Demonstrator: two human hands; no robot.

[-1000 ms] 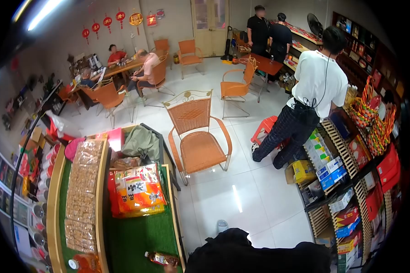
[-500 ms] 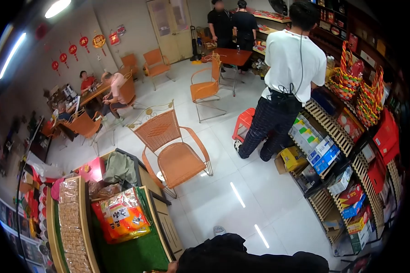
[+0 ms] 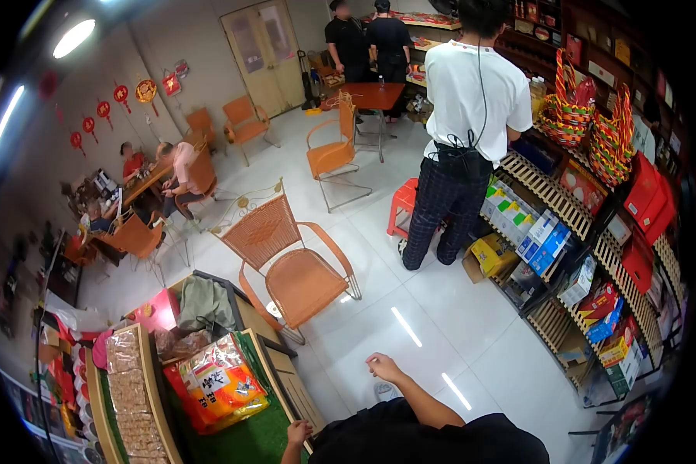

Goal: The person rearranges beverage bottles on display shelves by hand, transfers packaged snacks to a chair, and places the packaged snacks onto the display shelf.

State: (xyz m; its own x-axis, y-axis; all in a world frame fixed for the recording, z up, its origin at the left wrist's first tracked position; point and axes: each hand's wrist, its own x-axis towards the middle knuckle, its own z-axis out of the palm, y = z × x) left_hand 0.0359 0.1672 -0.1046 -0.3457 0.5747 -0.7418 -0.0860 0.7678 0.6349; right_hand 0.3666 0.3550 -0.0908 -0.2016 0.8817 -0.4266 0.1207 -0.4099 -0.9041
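My left hand is at the wooden edge of the display stand, fingers apart at its rim. Lying on the stand's green mat is a large orange and yellow printed bag. My right hand is held out in front of me over the tiled floor, its fingers loosely curled in with nothing visible in them. Beyond it stands a brown woven armchair.
A person in a white shirt stands at the slatted shelves on the right, beside a red stool. Two people in black stand behind a table. Others sit at a table on the left. Clear-wrapped packs line the stand.
My right forearm and hand have come into view over the floor, and more of my left hand shows at the stand. The room has shifted slightly left in view.
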